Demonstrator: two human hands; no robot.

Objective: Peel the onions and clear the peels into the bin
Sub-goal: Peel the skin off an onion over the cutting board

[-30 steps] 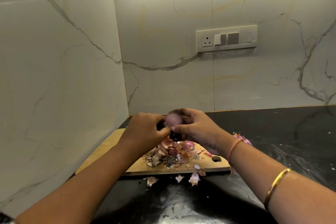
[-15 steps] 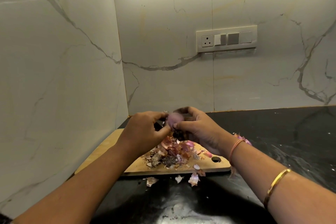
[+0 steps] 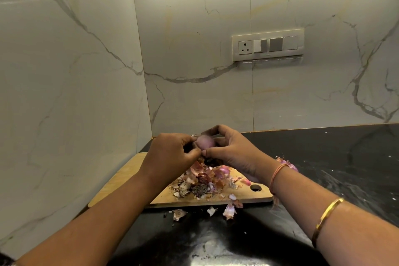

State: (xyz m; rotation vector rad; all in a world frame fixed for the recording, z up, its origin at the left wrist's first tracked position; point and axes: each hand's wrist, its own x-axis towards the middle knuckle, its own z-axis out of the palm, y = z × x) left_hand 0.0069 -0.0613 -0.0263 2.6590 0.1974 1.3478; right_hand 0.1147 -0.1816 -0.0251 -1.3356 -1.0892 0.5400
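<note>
Hands barely shifting since 1.0 s ago, staying close together above cutting board (image 3: 121,181). Both left hand (image 3: 170,153) and right hand (image 3: 231,153) pinching small pink onion (image 3: 205,142), holding it in air between fingertips. Peeling step seemingly nearing end; dark skin scrap hanging beneath. Next move calling for stripping that scrap, dropping it onto peel pile (image 3: 203,181). Several stray peels (image 3: 228,210) lying on black counter (image 3: 323,157) beyond board edge, needing gathering. No bin showing.

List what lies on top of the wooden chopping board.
A heap of onion peels covers the middle of the chopping board. The left forearm and right hand hide parts of its surface, so anything beneath them cannot be seen.
</note>
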